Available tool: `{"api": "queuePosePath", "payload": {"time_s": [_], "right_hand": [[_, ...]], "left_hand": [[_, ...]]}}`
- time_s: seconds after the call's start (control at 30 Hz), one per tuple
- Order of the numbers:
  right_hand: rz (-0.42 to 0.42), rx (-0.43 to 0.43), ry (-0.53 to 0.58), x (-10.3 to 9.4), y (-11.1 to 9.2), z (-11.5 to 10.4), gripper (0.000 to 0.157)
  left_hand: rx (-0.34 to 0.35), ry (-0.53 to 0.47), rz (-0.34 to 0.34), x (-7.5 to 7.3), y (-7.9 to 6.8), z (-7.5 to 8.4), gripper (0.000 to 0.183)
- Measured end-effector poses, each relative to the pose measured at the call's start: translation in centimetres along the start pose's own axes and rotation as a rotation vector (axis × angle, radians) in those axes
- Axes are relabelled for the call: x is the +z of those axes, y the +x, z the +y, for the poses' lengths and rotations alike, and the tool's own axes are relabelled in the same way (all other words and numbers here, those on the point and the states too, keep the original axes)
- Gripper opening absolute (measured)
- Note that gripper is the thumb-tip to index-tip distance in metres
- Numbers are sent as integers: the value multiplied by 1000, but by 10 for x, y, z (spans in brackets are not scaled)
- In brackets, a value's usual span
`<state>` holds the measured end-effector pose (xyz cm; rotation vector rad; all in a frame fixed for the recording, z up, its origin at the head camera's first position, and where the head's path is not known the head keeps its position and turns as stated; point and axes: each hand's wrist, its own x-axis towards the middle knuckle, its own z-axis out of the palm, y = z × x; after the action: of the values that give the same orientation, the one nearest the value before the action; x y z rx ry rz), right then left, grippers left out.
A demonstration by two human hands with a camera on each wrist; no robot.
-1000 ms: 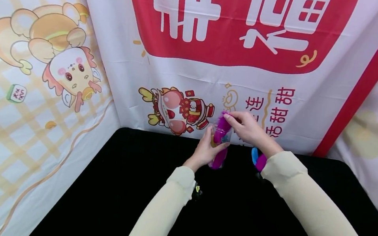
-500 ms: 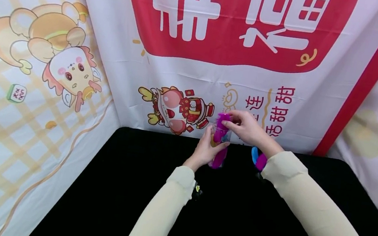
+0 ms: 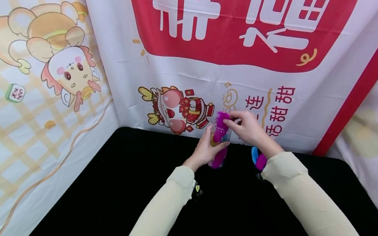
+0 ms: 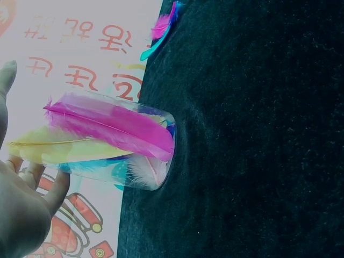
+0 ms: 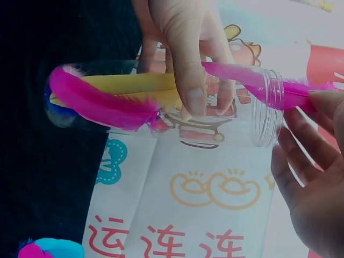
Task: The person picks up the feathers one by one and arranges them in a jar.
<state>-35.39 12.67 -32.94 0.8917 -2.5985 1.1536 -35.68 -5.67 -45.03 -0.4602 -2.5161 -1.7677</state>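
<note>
My left hand (image 3: pixel 204 150) grips a clear jar (image 5: pixel 242 126) round its side, over the far edge of the black table. Inside the jar lie a magenta feather (image 4: pixel 118 123), a yellow feather (image 4: pixel 64 148), a white feather (image 4: pixel 144 173) and some blue. At the threaded mouth, my right hand (image 3: pixel 245 126) pinches another magenta feather (image 5: pixel 298 95) between thumb and finger. Part of that feather is within the neck, while its other end sticks out. In the right wrist view, the left fingers hide part of the jar's middle.
A loose blue feather (image 3: pixel 254 155) and magenta feather (image 3: pixel 261 162) lie on the black tabletop (image 3: pixel 233 219) by the right sleeve. A printed cloth backdrop (image 3: pixel 180 73) rises behind the table, and another printed cloth (image 3: pixel 32 113) hangs at left.
The right fingers have shifted from the feather's upper tip to lower along it. The feather's upper end has tipped slightly left. The left hand and jar have stayed nearly in place.
</note>
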Motion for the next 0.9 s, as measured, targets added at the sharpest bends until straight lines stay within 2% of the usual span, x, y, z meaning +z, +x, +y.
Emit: {"api": "queuePosePath", "payload": {"time_s": [0.27, 0.43, 0.57, 0.77, 0.9], "right_hand": [[-49, -22, -120, 0, -1, -2, 25], [-80, 13, -163, 3, -1, -1, 28], [-73, 22, -155, 4, -1, 1, 28], [-24, 12, -127, 1, -2, 2, 20], [5, 41, -105, 0, -3, 4, 21]], "left_hand": [[-9, 21, 15, 1, 0, 1, 80], [-8, 31, 31, 3, 0, 1, 79], [-13, 34, 39, 3, 0, 1, 79], [-19, 46, 43, 4, -1, 2, 77], [-22, 59, 49, 4, -1, 3, 79]]}}
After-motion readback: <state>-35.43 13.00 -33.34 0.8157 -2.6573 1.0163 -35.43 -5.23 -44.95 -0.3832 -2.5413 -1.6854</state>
